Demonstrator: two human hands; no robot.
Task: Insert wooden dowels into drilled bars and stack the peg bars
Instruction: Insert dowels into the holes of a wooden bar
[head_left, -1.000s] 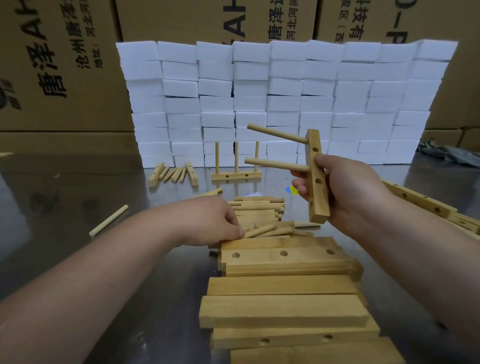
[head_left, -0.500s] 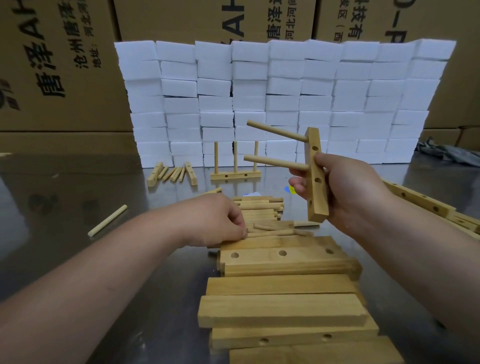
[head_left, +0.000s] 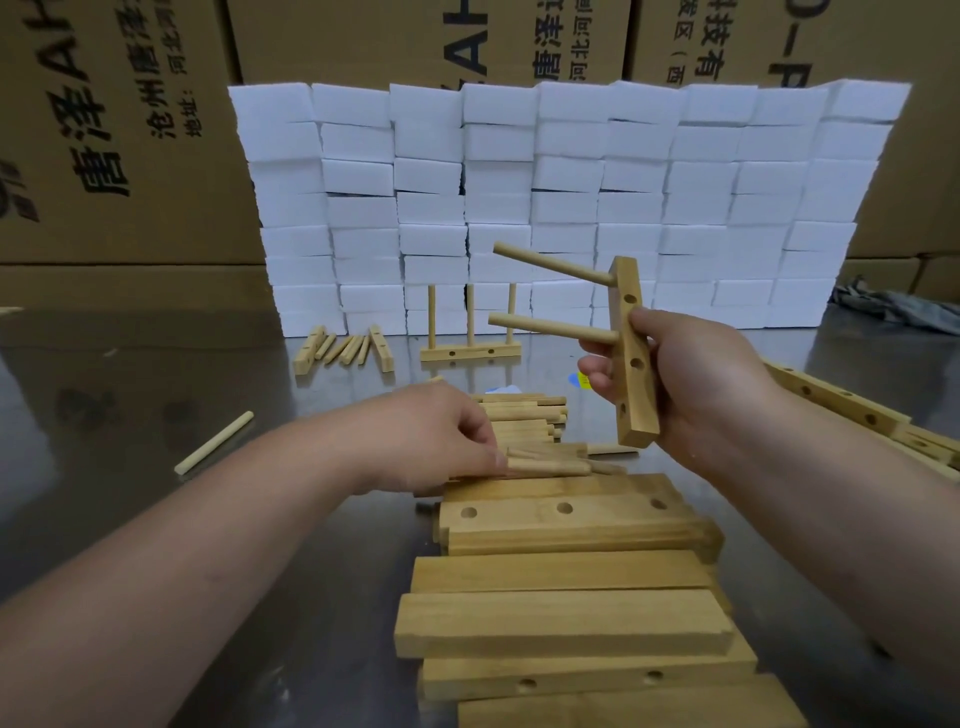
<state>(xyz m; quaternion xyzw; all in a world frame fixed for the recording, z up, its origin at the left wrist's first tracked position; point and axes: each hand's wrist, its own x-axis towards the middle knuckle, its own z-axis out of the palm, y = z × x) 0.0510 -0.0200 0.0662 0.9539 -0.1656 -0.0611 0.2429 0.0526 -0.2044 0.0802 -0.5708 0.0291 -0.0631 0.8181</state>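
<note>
My right hand (head_left: 691, 384) grips a drilled wooden bar (head_left: 631, 312), held upright above the table. Two dowels (head_left: 553, 265) stick out of the bar to the left; its lowest hole is open. My left hand (head_left: 441, 441) is down at a pile of loose dowels (head_left: 540, 421), and its fingertips pinch the end of one dowel (head_left: 550, 466) lying on top. A finished peg bar (head_left: 470, 351) with three upright dowels stands at the back by the white blocks. A row of plain drilled bars (head_left: 563, 571) lies in front of me.
A wall of white foam blocks (head_left: 566, 197) closes the back, with cardboard boxes (head_left: 104, 130) behind. A few bars and dowels (head_left: 345, 351) lie at back left. One stray dowel (head_left: 213, 442) lies left on the steel table (head_left: 130, 389). Long drilled bars (head_left: 841, 397) lie at right.
My left hand has shifted slightly over the dowel pile, and a dowel now lies flat under its fingertips. The right hand keeps the bar almost still.
</note>
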